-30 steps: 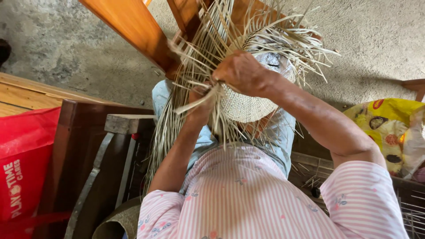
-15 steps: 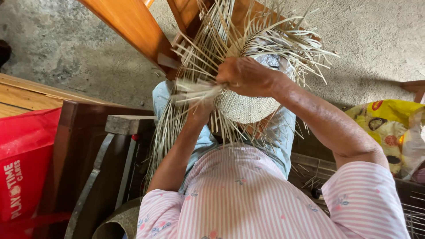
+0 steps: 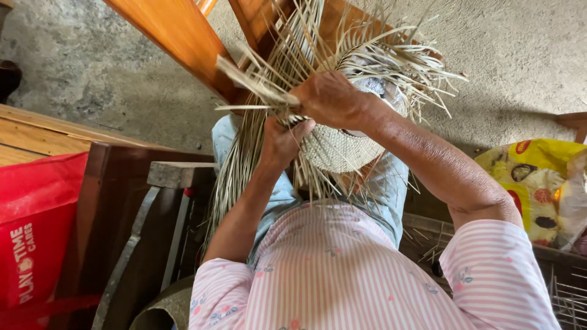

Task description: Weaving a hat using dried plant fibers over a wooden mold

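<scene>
Right hand (image 3: pixel 333 98) fingers curled and pinched on a flat bundle of straw strands (image 3: pixel 257 85), folding it leftward over the rim of the half-woven straw hat (image 3: pixel 336 150). Left hand (image 3: pixel 282 142) sits just below, thumb and fingers closed on the woven edge and the strands crossing there; fingertips are buried in the straw, so the exact pinch point can't be read. The hat sits in the lap, crown toward the body, loose strands fanning up and out plus a long sheaf hanging down the left side past the knee. Risks, as a judgement: the strands look dry and stiff, so a sharp fold at the pinch could crack one; if the left-hand clamp slackens, the last crossings could loosen and the weave gap; loose ends could snag on the orange wooden frame (image 3: pixel 177 36) just behind them. Around it: concrete floor (image 3: pixel 520 55), red bag (image 3: pixel 33 238) at left on a dark wooden bench (image 3: pixel 116 201), yellow printed bag (image 3: pixel 538 177) at right. Hidden or unclear: the hat's underside and whatever supports it, both palms, how far the weave runs round the back; bench, bags and frame are all cut off by the picture edges.
</scene>
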